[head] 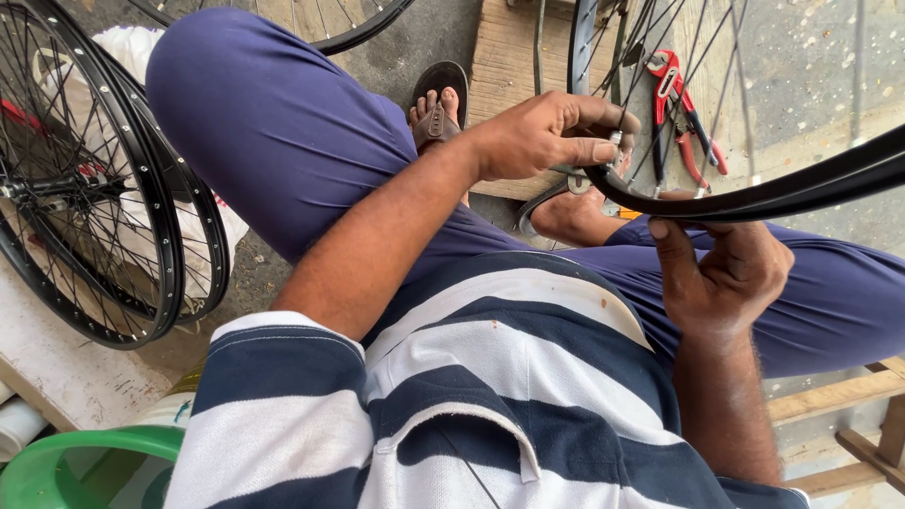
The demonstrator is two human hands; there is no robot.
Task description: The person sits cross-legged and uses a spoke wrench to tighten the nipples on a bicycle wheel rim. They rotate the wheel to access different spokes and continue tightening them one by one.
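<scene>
Bicycle rim [754,193] arcs over your lap, spokes [650,94] crowd above it. Your left hand [556,132] pinches a spoke nipple at its edge; right hand [721,269] curls, gripping rim from below.

— What carries everything here?

— A rough concrete floor [811,57], speckled with pale grit, and on it a worn wooden board [504,66] by the far edge.

— What lies on the board?

— Red-handled pliers [681,113] rest across its right part. A sandalled foot [436,111] stands at its left edge.

— And elsewhere on the floor?

— Near the left edge, black spoked bicycle wheels [104,217] stand leaning, with a white bag [203,236] behind them. A green plastic tub [85,462] sits at the near left corner.
</scene>
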